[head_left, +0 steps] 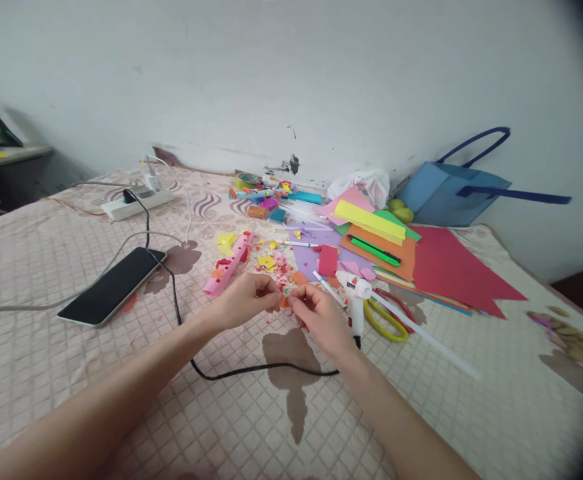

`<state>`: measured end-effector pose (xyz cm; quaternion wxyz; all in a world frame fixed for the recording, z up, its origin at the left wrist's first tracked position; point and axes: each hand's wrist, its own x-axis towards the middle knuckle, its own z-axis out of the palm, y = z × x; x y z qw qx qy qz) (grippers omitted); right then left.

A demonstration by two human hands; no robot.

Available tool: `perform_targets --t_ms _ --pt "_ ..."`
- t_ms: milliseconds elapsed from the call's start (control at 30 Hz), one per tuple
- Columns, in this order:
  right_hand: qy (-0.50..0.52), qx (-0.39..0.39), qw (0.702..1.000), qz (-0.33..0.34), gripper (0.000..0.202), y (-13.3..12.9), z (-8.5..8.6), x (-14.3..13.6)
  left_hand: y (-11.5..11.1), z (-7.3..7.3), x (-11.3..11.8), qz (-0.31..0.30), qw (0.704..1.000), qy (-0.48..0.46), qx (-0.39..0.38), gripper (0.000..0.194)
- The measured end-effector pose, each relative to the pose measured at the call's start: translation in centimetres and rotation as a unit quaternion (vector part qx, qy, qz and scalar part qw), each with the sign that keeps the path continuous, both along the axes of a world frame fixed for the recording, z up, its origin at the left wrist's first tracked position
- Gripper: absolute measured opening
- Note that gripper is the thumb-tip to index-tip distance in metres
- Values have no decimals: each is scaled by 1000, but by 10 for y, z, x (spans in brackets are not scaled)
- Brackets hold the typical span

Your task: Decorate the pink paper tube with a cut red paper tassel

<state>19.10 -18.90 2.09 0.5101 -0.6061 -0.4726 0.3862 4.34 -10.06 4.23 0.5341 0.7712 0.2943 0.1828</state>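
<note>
Between the fingertips of both hands is a small orange paper piece (pixel 284 301). My left hand (pixel 248 299) pinches it from one side, and my right hand (pixel 317 313) pinches it from the other. Its exact shape is mostly hidden by the fingers. Just beyond them lie yellow paper cut-outs (pixel 266 263) and many tiny scraps. A pink paper roll (pixel 228 265) decorated with red and orange bits rests to the left. Close to my right hand are a white glue gun (pixel 355 297) with a long glue stick in it and scissors (pixel 386 321) with yellow and red handles.
A black phone (pixel 114 288) and a white power strip (pixel 138 202) are at the left. A black cable (pixel 251 369) loops across the cloth in front of my wrists. Coloured paper sheets (pixel 456 270) and a blue bag (pixel 448 195) occupy the right, against the wall.
</note>
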Motion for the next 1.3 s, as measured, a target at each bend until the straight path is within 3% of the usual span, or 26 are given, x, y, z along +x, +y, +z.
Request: perform_targets --t_ms 167,267,367,467,600,733,967,1300 --pt "-68 29 997 9 12 0 3 2 0 0 0 -2 999 29 33 18" --pt "-62 34 998 -6 14 0 2 1 13 -1 -5 -4 998 6 65 19" --pt "-45 22 998 -26 16 0 1 0 42 3 -17 81 991 2 106 22" --pt "-39 27 999 -22 17 0 0 0 79 8 -27 180 959 58 209 24" --pt "-28 31 999 -20 19 -1 -2 1 117 10 -25 213 906 206 301 31" --pt "-19 37 999 -18 21 -1 -2 2 134 5 -9 198 898 269 288 39" --pt "-12 31 999 -14 23 -1 -1 1 140 -6 4 199 881 346 253 53" --pt "-14 30 999 -14 20 0 -5 2 149 -8 -3 211 905 303 210 49"
